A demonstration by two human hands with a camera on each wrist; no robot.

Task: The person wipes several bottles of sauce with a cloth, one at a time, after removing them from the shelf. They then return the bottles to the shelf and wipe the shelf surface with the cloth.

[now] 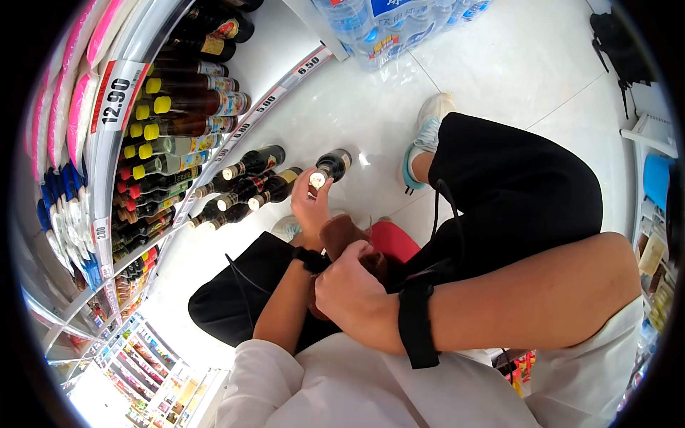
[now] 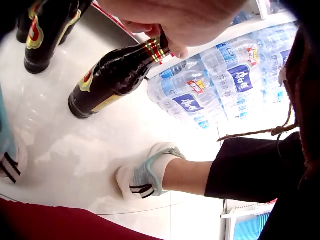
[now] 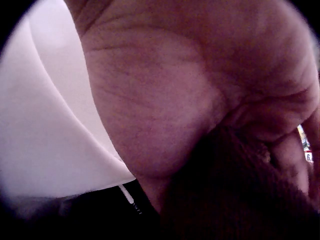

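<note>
My left hand point(image 1: 310, 210) pinches the neck of a dark glass bottle point(image 1: 341, 161) with a white-topped cap. In the left wrist view, gold and red bands circle this bottle's point(image 2: 111, 77) neck, right at the fingers, and its base is close over the white floor. My right hand point(image 1: 351, 287) grips a bunched brown cloth point(image 1: 340, 235) near my lap. The right wrist view has the dark cloth point(image 3: 240, 185) pressed against the palm, hiding the fingertips. Several similar dark bottles point(image 1: 275, 187) stand on the floor beside the shelf, just left of the held one.
A curved shelf with price labels point(image 1: 114, 96) holds rows of yellow-capped bottles point(image 1: 196, 102) on the left. Wrapped packs of water bottles point(image 1: 399, 32) stand ahead. A red surface point(image 1: 392, 240) lies between my knees. Blue items point(image 1: 656, 178) sit on a rack at right.
</note>
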